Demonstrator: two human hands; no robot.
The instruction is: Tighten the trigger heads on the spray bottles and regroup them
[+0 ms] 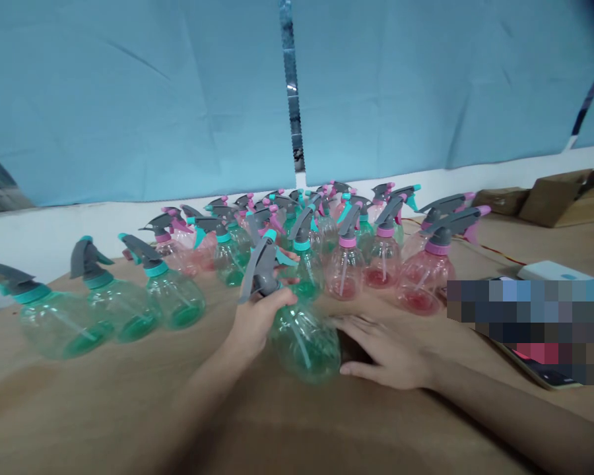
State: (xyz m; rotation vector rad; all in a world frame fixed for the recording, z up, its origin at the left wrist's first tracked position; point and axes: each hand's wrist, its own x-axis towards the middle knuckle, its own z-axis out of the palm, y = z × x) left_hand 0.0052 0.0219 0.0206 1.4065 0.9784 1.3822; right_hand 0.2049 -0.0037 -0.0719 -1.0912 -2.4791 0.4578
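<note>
My left hand [262, 313] is wrapped round the neck of a green spray bottle [309, 346], just under its grey and teal trigger head. The bottle leans, its head tipped to the left and its round base to the right. Beside that base is my right hand [383, 349], fingers apart and low over the tabletop; whether its fingertips touch the bottle I cannot tell. Three more green spray bottles [175, 297] stand in a slanting row at the left. Behind my hands, pink spray bottles [344, 270] and green ones crowd together.
A phone or tablet [549, 379], partly blurred out, lies on the wooden table [321, 435] at the right, with a white box [554, 270] behind it. Open cardboard boxes [564, 198] sit at the back right. Blue sheeting [178, 99] covers the wall.
</note>
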